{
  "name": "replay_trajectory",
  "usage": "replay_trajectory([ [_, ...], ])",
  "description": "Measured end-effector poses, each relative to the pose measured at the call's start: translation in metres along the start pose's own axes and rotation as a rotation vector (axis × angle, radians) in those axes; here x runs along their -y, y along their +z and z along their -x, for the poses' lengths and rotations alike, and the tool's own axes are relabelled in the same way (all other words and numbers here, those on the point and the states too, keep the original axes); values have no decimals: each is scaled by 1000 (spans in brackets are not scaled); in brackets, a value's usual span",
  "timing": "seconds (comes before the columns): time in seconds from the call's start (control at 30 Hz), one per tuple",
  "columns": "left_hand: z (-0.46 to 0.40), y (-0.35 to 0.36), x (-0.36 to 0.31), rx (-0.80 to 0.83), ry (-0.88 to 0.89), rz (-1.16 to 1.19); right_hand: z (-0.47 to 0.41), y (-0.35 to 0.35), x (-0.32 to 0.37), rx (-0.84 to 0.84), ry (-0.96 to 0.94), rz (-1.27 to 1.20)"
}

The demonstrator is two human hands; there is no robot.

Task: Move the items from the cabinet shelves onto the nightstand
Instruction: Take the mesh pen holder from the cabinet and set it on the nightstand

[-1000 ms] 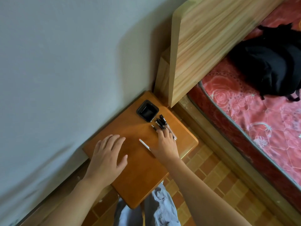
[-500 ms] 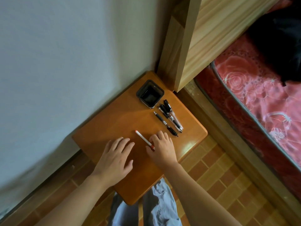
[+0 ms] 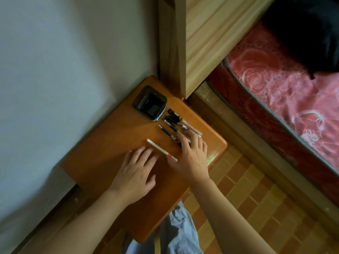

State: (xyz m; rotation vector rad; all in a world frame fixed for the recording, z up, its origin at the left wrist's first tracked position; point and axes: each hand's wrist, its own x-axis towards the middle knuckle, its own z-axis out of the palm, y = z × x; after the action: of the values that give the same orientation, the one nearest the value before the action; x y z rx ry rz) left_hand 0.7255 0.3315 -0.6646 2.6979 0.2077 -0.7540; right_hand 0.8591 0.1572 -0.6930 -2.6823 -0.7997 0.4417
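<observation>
A: Head view: left hand (image 3: 134, 174) flat on the table (image 3: 102, 158), fingers straight, holding nothing. Right hand (image 3: 192, 154) spread, fingertips pressing the black pens (image 3: 171, 125); white pen (image 3: 161, 152) between both hands.

B: Risks?

A: Round pens may roll off the edge beside the right hand. Mesh pen holder (image 3: 149, 105) beyond. No readable writing.

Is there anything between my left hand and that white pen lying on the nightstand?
Nothing visible stands in the way. The left hand lies flat on the nightstand, and only bare wood separates its fingertips from the white pen. The right hand rests at the pen's near end, fingers over the dark pens.
</observation>
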Motion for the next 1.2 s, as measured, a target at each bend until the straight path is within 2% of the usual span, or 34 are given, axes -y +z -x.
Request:
replay_trajectory([
  [0.1, -9, -5, -4, -19, 13, -21, -4, -4, -8, -10, -9, -12],
  [0.27, -23, -8, -6, -37, 24, -25, -15, -19, -14, -147, -51, -65],
  [0.47, -36, -14, -15, -52, 35, -5, -51, -29, -28, 7, 64, -16],
  [1.2, -56, -20, -27, -57, -6, -37, -27, -22, -21, 64, 59, -55],
])
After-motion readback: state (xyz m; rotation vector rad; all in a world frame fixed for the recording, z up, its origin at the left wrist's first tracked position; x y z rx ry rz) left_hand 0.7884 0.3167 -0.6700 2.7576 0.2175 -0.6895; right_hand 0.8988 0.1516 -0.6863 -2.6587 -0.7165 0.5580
